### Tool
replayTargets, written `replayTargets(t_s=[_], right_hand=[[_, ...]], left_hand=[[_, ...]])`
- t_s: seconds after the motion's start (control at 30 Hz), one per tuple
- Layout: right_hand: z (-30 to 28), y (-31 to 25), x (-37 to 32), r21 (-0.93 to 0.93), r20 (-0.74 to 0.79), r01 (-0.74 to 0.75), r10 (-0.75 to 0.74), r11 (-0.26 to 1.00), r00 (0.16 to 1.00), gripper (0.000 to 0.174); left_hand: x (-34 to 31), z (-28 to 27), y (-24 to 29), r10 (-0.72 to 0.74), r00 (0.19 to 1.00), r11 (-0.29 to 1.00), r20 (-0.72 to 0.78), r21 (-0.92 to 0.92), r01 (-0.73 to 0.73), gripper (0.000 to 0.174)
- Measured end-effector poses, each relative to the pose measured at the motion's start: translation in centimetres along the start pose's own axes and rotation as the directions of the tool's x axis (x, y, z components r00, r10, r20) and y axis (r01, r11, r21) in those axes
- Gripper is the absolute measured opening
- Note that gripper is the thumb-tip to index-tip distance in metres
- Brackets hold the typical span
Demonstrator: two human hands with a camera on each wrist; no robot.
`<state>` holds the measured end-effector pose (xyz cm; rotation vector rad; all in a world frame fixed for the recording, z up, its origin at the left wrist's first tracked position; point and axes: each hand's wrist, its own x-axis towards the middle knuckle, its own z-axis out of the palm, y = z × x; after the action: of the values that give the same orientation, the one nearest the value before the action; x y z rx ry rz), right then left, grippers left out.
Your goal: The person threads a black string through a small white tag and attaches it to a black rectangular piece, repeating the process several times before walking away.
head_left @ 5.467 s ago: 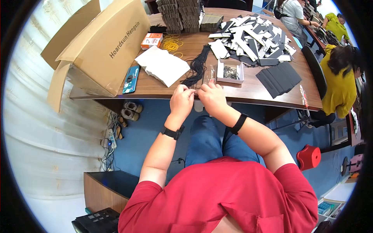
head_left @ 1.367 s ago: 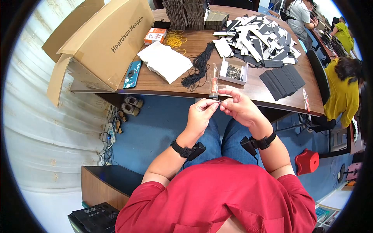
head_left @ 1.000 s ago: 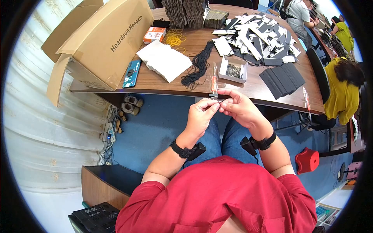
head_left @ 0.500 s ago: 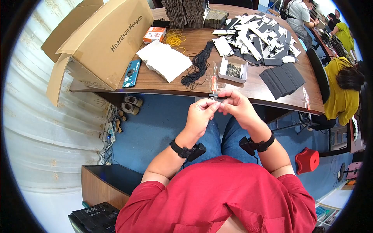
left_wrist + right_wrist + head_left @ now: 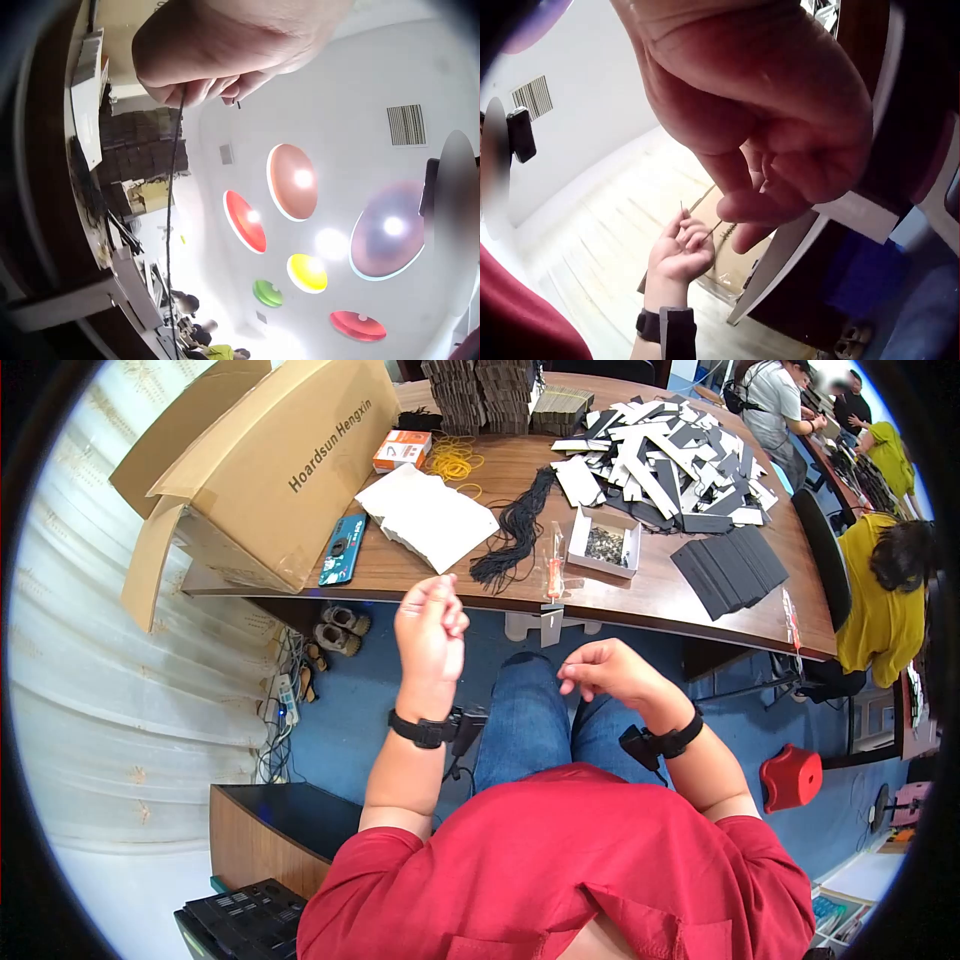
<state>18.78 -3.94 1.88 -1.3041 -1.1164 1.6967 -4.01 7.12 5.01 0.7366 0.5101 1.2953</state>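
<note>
My left hand (image 5: 432, 635) is raised left of the knees, its fingers curled around a thin dark cord (image 5: 171, 202). In the left wrist view the cord runs straight from under the fingers, and a short dark end pokes out beyond them. My right hand (image 5: 620, 675) hovers over the lap, thumb and fingers bent together. The right wrist view shows the cord meeting its fingertips, so it spans both hands. On the table ahead lie a bundle of black cords (image 5: 520, 530) and a small white box (image 5: 603, 568) of little metal-coloured parts.
A narrow flat piece (image 5: 551, 626) juts past the table edge below an orange-and-clear item (image 5: 554, 575). Black cards (image 5: 730, 570), a heap of black-and-white strips (image 5: 660, 465), white sheets (image 5: 425, 515) and a large cardboard box (image 5: 270, 475) crowd the table (image 5: 470, 595).
The hands, close together before, have separated. The left has risen to the left with the cord; the right has dropped a little toward the lap. The flat piece at the edge is uncovered.
</note>
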Motion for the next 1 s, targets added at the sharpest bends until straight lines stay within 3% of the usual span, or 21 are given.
replayTargets(t_s=[0.47, 0.57, 0.67, 0.7, 0.8, 0.93, 0.97, 1.0], right_hand=[[-1.4, -0.7, -2.9, -0.146, -0.149, 0.046, -0.068, 0.988, 0.987, 0.018], [-1.1, -1.3, -3.2, -0.293, -0.265, -0.08, -0.001, 0.953, 0.964, 0.013], [-0.8, -1.4, -3.2, -0.448, -0.308, -0.041, -0.111, 0.893, 0.945, 0.011], [-0.7, -1.5, -3.2, -0.51, -0.307, -0.036, -0.142, 0.86, 0.941, 0.011], [-0.2, -0.9, -2.6, -0.615, -0.127, 0.291, -0.456, 0.733, 0.881, 0.013], [2.4, -3.5, -2.5, -0.58, 0.041, 0.42, -0.49, 0.698, 0.871, 0.021], [3.0, -4.6, -2.7, -0.533, 0.049, 0.455, -0.511, 0.713, 0.858, 0.023], [3.1, -4.6, -2.4, -0.631, -0.031, 0.408, -0.547, 0.659, 0.836, 0.026]], left_hand=[[0.0, -2.8, 0.7, 0.128, 0.983, 0.975, -0.131, 0.196, -0.101, 0.007], [0.1, -3.0, 0.4, 0.132, 0.979, 0.974, -0.155, 0.204, -0.099, 0.007], [-0.2, -2.7, 0.1, 0.119, 0.979, 0.972, -0.168, 0.222, -0.08, 0.007], [-0.3, -2.9, -0.6, 0.095, 0.985, 0.974, -0.146, 0.217, -0.061, 0.008], [-1.5, -1.7, -3.4, -0.006, 0.998, 0.952, -0.064, 0.306, 0.026, 0.009], [-3.8, 1.9, -7.0, -0.24, 0.971, 0.951, 0.006, 0.204, 0.233, 0.01], [-3.9, 2.1, -7.8, -0.269, 0.962, 0.949, 0.054, 0.184, 0.255, 0.01], [-4.1, 2.4, -7.9, -0.341, 0.932, 0.934, 0.122, 0.155, 0.321, 0.009]])
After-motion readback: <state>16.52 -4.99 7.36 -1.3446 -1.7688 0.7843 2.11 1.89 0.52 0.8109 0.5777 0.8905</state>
